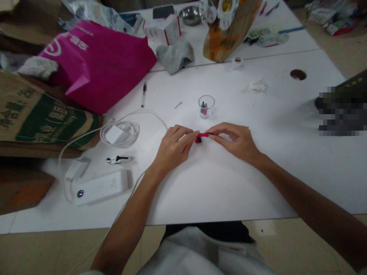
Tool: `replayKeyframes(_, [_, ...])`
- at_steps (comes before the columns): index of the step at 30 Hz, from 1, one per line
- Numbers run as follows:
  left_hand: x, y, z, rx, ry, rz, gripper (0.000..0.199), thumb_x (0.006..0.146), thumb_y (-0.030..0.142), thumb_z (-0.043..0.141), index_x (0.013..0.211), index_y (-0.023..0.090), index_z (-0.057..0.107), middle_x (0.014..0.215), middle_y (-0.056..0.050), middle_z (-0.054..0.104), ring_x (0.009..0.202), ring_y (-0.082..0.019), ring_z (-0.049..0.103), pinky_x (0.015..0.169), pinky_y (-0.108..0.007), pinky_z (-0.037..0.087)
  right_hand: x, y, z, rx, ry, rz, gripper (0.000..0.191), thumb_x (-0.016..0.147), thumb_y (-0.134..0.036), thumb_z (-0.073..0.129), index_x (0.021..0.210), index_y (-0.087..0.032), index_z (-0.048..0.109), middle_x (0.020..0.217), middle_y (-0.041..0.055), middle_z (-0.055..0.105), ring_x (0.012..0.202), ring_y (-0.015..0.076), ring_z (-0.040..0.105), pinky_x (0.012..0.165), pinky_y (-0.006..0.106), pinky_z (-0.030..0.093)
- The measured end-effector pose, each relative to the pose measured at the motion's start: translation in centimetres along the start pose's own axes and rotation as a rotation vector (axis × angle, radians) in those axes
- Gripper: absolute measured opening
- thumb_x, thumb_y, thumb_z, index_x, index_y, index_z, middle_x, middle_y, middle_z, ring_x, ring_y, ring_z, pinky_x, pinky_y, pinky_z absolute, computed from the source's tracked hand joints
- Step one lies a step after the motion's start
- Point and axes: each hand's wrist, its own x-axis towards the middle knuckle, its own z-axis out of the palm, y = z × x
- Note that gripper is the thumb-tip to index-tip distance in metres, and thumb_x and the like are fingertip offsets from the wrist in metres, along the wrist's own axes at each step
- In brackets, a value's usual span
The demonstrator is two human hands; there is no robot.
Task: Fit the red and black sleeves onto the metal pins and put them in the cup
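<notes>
Pale grey fabric (197, 254) showed below the left hand (175, 146) and right hand (238, 140), both pinching a thin red-and-black rod (203, 135); beyond them stood a clear round cup (211, 111).

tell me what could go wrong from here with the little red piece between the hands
The little red piece is held only at the fingertips of the left hand and right hand, so it might slip.
The small clear container stands just beyond the hands; a bump could tip out the pieces inside.
The white cable runs close along the left forearm, which might snag it.
</notes>
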Motion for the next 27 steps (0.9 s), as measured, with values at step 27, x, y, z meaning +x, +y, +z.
replayKeyframes(27, [-0.17, -0.09, -0.06, -0.011, -0.010, -0.011, 0.042, 0.116, 0.016, 0.064, 0.156, 0.028, 0.071, 0.114, -0.011, 0.083, 0.102, -0.025, 0.072, 0.088, -0.043, 0.056, -0.05, 0.01, -0.15, -0.139, 0.010, -0.038, 0.010, 0.109, -0.039, 0.082, 0.111, -0.030, 0.086, 0.103, 0.0022, 0.091, 0.090, 0.0232, 0.086, 0.086, 0.039, 0.071])
